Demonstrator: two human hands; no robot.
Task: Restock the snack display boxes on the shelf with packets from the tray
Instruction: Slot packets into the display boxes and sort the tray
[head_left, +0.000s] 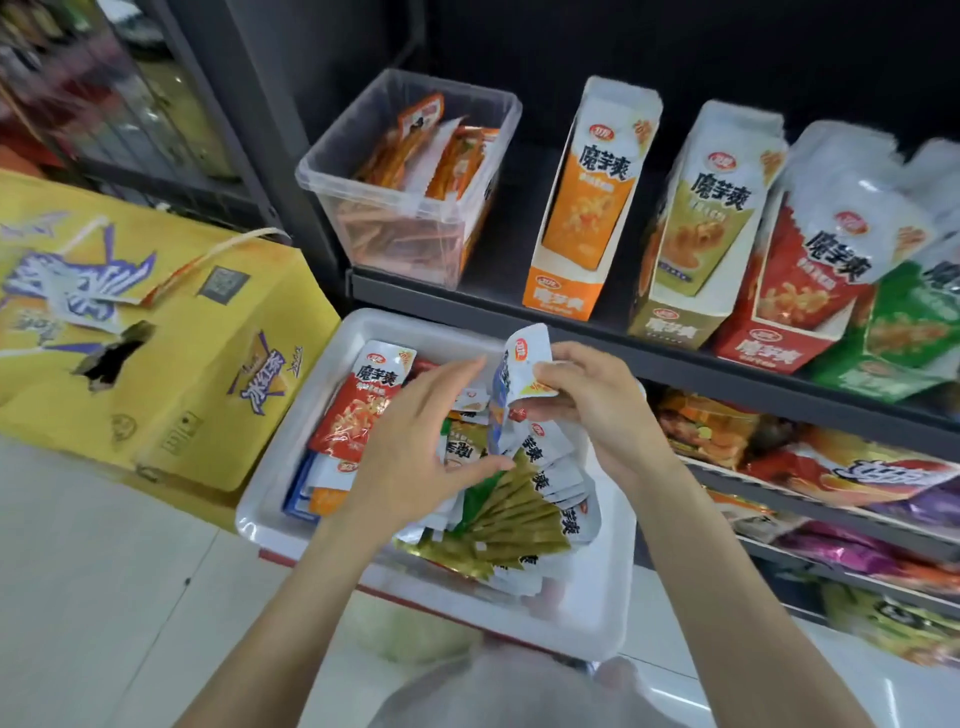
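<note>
Over the white tray (291, 512), near the shelf, the left hand (421, 441) spreads relaxed fingers above loose packets (358, 410). The right hand (597, 405) pinches a white packet (524, 364); best match its colour to the display boxes (582, 208) at far right before lifting.
</note>
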